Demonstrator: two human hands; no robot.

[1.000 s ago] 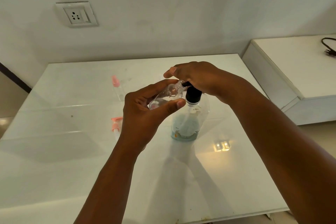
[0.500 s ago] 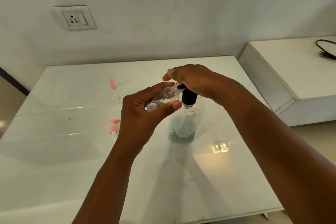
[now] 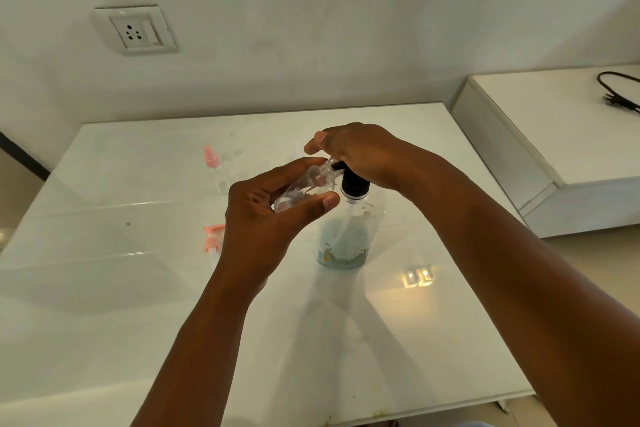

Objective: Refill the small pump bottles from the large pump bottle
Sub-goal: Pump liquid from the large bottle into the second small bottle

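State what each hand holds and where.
Left hand grips the small clear bottle round its body, tilted. Right hand presses on the large pump bottle's black pump head.
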